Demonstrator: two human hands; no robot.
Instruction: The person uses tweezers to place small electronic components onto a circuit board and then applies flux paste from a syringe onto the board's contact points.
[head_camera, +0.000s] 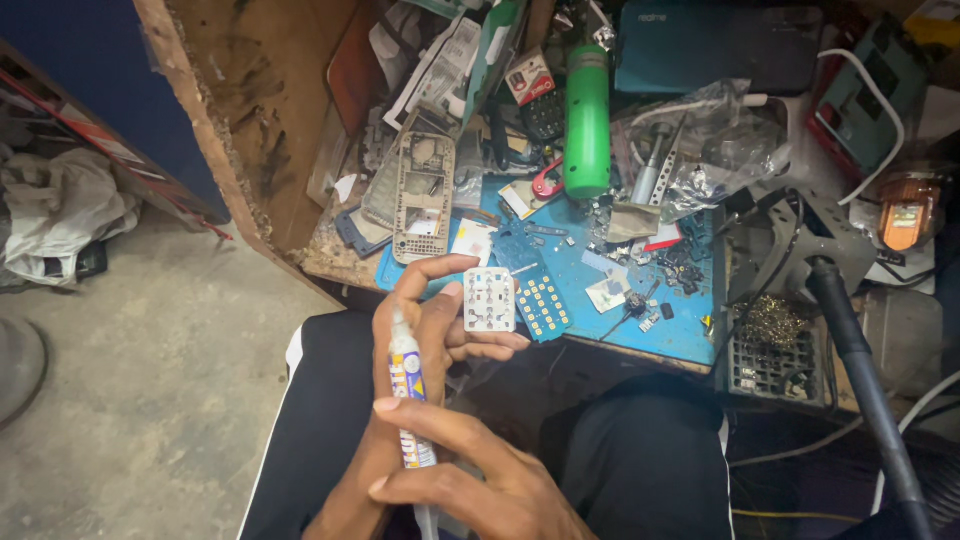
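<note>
My left hand holds a small white keypad membrane upright between thumb and fingers, above my lap. My right hand grips a slim white syringe-like tube with a blue and yellow label, its tip pointing up beside the left thumb. The tube lies against the left palm. A blue keypad board with yellow contacts rests on the bench edge just right of the membrane.
A blue work mat on the wooden bench carries small parts and screws. A green cylinder, a grey phone frame, a plastic bag with tools and a black tray of brass wool crowd it. Concrete floor lies left.
</note>
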